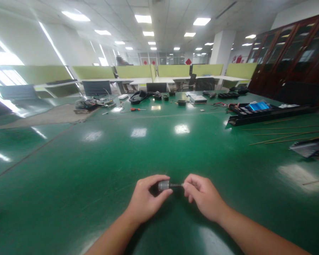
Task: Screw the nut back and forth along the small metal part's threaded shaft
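My left hand (pixel 150 196) holds a small grey metal cylinder (pixel 164 185) between thumb and fingers, low over the green tabletop. A thin dark rod (pixel 175 185) sticks out of the cylinder's right end. The tip of that rod is pinched by my right hand (pixel 199 193), whose fingers are curled in. The fingers hide the rod's far end. Cylinder and rod lie roughly level and in line; what kind of part they make is too small to tell.
On the green table (pixel 108 156), an orange-handled screwdriver (pixel 138 109) lies further back. Behind it are black headgear (pixel 138 96), small black boxes (pixel 181 102) and a white box (pixel 198 99). Thin rods (pixel 287 134) and a long black channel (pixel 271 115) lie at right.
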Motion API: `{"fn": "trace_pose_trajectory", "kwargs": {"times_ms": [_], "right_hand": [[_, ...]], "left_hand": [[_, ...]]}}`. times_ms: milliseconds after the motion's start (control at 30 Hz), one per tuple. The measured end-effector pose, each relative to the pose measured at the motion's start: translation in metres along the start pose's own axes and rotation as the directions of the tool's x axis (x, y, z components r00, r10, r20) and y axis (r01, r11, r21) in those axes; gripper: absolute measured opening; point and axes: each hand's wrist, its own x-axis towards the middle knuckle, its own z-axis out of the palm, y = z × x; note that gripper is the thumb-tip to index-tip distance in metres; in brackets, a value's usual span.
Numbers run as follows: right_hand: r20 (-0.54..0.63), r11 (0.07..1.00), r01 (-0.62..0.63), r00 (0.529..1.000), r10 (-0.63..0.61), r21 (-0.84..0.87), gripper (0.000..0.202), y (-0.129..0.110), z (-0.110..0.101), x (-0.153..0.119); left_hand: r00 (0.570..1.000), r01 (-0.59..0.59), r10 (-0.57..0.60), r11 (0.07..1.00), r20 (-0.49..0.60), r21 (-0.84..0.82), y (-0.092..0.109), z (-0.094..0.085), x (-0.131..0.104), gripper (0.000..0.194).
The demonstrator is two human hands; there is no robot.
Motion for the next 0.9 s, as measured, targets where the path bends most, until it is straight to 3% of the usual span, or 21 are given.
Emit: {"fn": "trace_pose_trajectory", "kwargs": {"times_ms": [433,533,700,767,900], "right_hand": [[-0.022,1.000,0.002,1.000,-0.001,0.018,0.028,0.002,0.001,0.001],[-0.049,0.995,0.012,0.999,-0.007,0.102,0.031,0.001,0.002,0.002],[-0.131,0.885,0.049,0.991,0.014,0.464,0.045,0.004,0.004,0.007],[-0.147,0.864,0.049,0.989,0.029,0.501,0.052,0.008,0.005,0.010],[-0.107,0.854,0.012,0.993,0.051,0.519,0.058,0.010,0.006,0.014]], "left_hand": [[1.000,0.025,-0.025,1.000,0.009,-0.003,0.000,-0.003,0.001,0.024],[0.999,0.049,-0.049,0.999,0.022,-0.021,-0.001,-0.005,0.002,0.024],[0.970,0.236,-0.242,0.929,0.015,-0.285,-0.007,-0.003,0.006,0.029],[0.953,0.280,-0.303,0.878,0.004,-0.388,-0.010,-0.001,0.007,0.034],[0.920,0.323,-0.386,0.843,-0.065,-0.430,-0.007,-0.001,0.009,0.051]]}}
